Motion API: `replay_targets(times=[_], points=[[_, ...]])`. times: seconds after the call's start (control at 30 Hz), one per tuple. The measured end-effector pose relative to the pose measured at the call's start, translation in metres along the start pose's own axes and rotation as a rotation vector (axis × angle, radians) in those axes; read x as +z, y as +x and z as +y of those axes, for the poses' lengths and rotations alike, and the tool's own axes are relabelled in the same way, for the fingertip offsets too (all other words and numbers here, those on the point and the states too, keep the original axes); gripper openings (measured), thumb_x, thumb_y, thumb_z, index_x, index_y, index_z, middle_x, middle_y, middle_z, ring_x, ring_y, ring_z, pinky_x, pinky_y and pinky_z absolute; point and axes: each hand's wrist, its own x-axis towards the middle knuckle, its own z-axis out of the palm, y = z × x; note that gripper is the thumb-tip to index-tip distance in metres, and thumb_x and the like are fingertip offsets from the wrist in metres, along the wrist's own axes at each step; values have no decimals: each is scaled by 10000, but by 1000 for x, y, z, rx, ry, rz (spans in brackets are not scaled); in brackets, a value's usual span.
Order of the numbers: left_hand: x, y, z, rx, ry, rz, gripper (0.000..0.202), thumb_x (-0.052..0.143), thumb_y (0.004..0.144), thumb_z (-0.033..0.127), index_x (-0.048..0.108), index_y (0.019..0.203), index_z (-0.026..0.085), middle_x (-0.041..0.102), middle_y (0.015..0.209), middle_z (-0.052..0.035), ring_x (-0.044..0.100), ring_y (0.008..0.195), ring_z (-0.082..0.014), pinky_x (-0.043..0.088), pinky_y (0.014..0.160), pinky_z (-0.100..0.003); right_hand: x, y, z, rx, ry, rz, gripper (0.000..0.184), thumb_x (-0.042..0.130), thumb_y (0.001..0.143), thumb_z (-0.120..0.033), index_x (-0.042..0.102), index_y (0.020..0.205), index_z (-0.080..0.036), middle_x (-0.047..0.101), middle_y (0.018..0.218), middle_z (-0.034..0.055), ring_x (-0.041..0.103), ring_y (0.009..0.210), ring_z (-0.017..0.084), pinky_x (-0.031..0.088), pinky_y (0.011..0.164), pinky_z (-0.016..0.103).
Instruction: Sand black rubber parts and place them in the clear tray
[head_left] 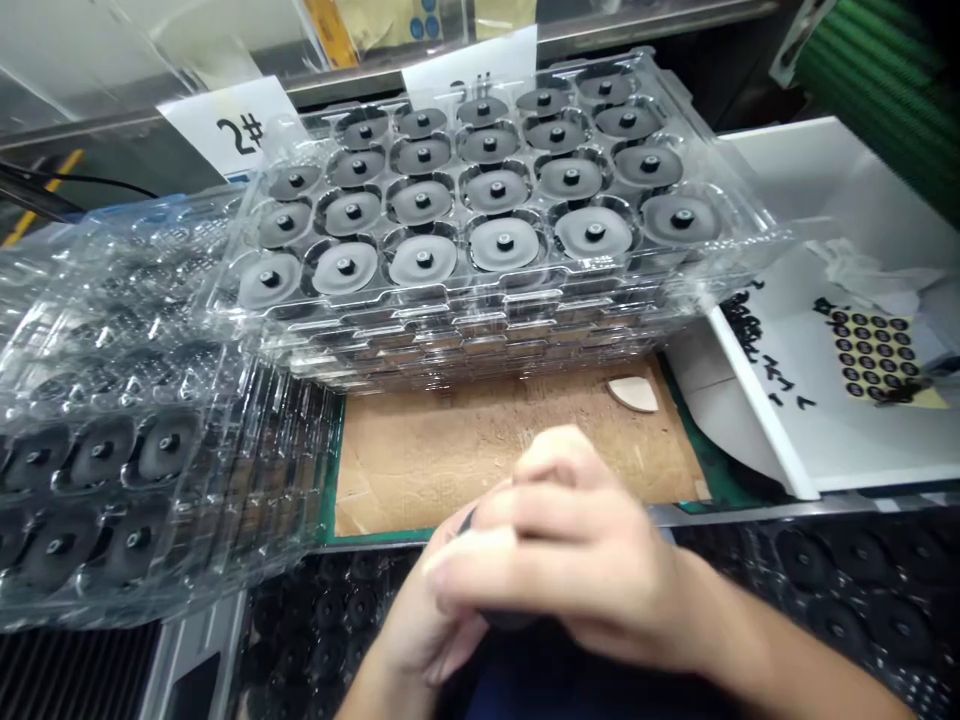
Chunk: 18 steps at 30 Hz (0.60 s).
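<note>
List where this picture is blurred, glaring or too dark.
In the head view, the right hand and left hand are blurred, probably by motion; in the head view, bright glints break up the clear plastic trays at left; in the head view, the round parts at lower right sit in dimness, while the large "2#" sign reads clearly.

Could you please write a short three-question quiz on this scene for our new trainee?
1. True or false: the right hand covers part of the left hand in this view.
2. Short answer: what marking is on the left-hand paper sign?
3. Multiple choice: in the picture, the white bin stands on which side of the brown cardboard? (A) left (B) right

Key: 1. True. 2. "2#". 3. B.
</note>
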Motion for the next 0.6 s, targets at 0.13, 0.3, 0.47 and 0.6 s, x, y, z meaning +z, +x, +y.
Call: replay_targets(times=[0.13,0.3,0.47,0.6], points=[[-7,-3,1,-5,-153,-144,641,827,510,401,640,1097,223,690,1061,-53,659,942,-238,531,768,-277,0,-18,37,507,213,100,216,515,884,-201,626,1067,-230,685,905,8,606,801,141,466,704,268],[-14,-7,3,-20,-211,-61,636,777,594,385,558,1188,337,665,1140,-44,657,1000,-260,549,768,-295,35,-72,82,880,265,18,300,541,809,-308,607,1080,-198,604,841,32,618,714,172,510,623,297],[-18,1,-1,32,-250,52,618,745,608,413,556,1185,299,663,1166,-55,653,1017,-259,539,837,-311,71,-118,84,953,68,86,303,454,844,-328,705,898,-165,548,947,110,596,882,248,484,800,431],[-19,8,-5,71,-292,94,622,703,677,408,510,1253,272,670,1174,-86,632,1062,-269,522,885,-319,78,-131,73,961,-14,108,359,577,778,-358,655,1090,-199,509,1094,120,601,700,185,529,687,385]])
